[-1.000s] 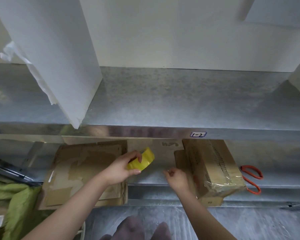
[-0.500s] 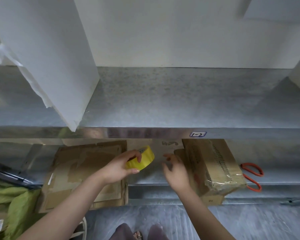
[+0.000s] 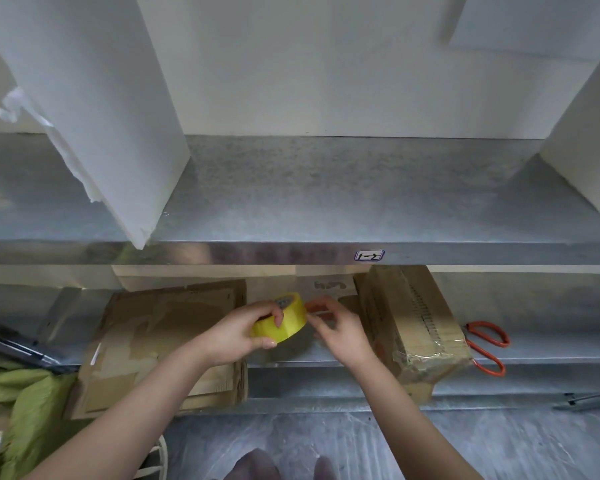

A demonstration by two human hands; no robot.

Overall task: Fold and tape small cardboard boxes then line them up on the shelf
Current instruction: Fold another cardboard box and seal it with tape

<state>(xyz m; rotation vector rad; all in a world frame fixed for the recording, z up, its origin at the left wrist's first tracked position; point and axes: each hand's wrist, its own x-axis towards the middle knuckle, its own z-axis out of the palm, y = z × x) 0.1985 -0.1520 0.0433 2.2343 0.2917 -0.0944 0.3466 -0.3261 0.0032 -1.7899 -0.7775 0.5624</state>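
Spanning the frame: galvanised shelf (image 3: pixel 326 202), white wall (image 3: pixel 326 64) behind; left hand (image 3: pixel 236 336) clamps tape (image 3: pixel 288 323); right hand (image 3: pixel 343 330) at its edge, grip unclear; box (image 3: pixel 413 323) partly hidden under shelf.

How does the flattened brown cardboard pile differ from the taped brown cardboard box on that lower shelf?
The flattened brown cardboard pile lies in flat sheets; the taped brown cardboard box is folded into a block. The pile shows brown tape patches; the box has shiny clear tape round its near end. The pile lies left of the yellow tape roll, the box right. Both rest on the lower metal shelf.
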